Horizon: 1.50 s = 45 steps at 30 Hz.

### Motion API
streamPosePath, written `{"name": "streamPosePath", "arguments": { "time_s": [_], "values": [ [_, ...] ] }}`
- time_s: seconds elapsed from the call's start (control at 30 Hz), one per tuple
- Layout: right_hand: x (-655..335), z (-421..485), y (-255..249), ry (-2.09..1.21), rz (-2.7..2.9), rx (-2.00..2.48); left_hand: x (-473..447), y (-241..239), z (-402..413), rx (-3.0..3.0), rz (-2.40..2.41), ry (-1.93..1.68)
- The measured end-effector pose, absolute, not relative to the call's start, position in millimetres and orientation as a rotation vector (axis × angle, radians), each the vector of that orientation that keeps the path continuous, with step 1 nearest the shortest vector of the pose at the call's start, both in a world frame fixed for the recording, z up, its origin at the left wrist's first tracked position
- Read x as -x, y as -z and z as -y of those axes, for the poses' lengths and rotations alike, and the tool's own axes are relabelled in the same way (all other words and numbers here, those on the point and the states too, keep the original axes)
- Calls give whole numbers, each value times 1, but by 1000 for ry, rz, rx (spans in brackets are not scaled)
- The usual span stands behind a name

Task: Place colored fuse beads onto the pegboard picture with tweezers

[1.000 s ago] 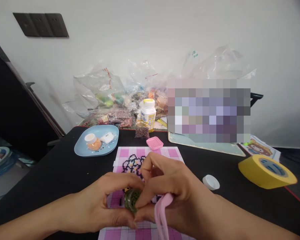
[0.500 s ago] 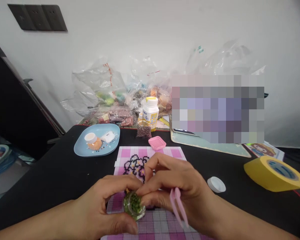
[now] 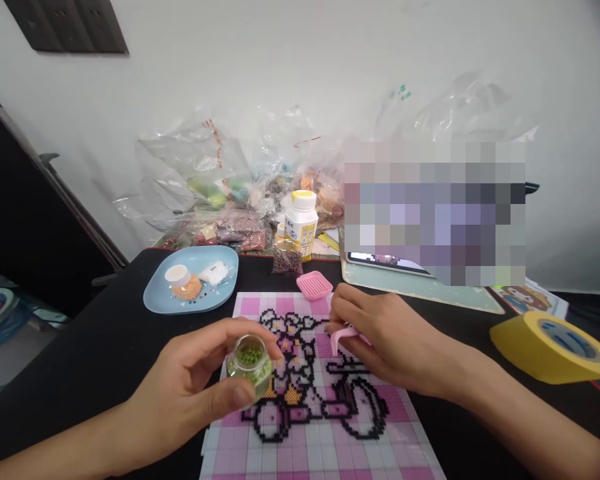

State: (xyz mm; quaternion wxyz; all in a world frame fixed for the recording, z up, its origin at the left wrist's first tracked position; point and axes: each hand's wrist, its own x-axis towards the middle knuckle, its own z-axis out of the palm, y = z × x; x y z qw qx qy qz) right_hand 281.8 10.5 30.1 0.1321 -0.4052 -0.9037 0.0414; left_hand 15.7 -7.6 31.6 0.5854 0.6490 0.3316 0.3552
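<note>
My left hand (image 3: 195, 380) grips a small clear jar (image 3: 250, 380) of green beads, uncapped and slightly tilted, above the left part of a pink and white checked pegboard (image 3: 325, 453). On the board, black beads (image 3: 273, 440) outline a bicycle-like shape, with orange beads (image 3: 294, 395) and outlined flowers above it. My right hand (image 3: 380, 327) is over the board's upper right, fingers curled, with pink tweezers (image 3: 341, 337) tucked in it. Whether its fingertips also pinch beads is hidden. Just beyond the right hand lies a pink ridged tray (image 3: 314, 285).
A blue plate (image 3: 153, 293) at left carries a jar of orange beads (image 3: 185, 283) and a white packet (image 3: 214, 272). Behind stand a white bottle (image 3: 301, 223) and bags of beads (image 3: 240, 230). A yellow tape roll (image 3: 520, 347) lies right, near a partly blurred tablet (image 3: 390, 260).
My right hand has left the jar's mouth and moved up and right, uncovering the bead pattern. My left hand has lifted the jar slightly up and left. The white cap is now hidden.
</note>
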Motion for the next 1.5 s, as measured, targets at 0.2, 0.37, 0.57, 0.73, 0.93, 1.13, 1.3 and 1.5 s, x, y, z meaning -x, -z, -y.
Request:
{"name": "streamPosePath", "arguments": {
  "time_s": [0.2, 0.37, 0.57, 0.73, 0.93, 1.13, 1.3, 1.5],
  "values": [
    [-281, -13, -27, -283, 2652, 1097, -15, -32, 9, -1543, -747, -839],
    [-284, -15, -20, -320, 2643, 1047, -15, -32, 9, -1555, -742, -855],
    [-284, -16, -19, -346, 2610, 1058, -15, -32, 8, -1567, -733, -842],
    [-286, -16, -24, -331, 2613, 1148, -15, -32, 8, -1580, -725, -845],
    [-284, -16, -27, -323, 2631, 1195, -15, -32, 8, -1587, -728, -852],
    [-281, -14, -27, -365, 2666, 1201, -16, -32, 8, -1581, -761, -858],
    [-280, -13, -26, -326, 2710, 1171, -18, -31, 8, -1608, -871, -869],
    [-278, -11, -28, -273, 2793, 1211, -20, -30, 8, -1601, -892, -882]
  ]
}}
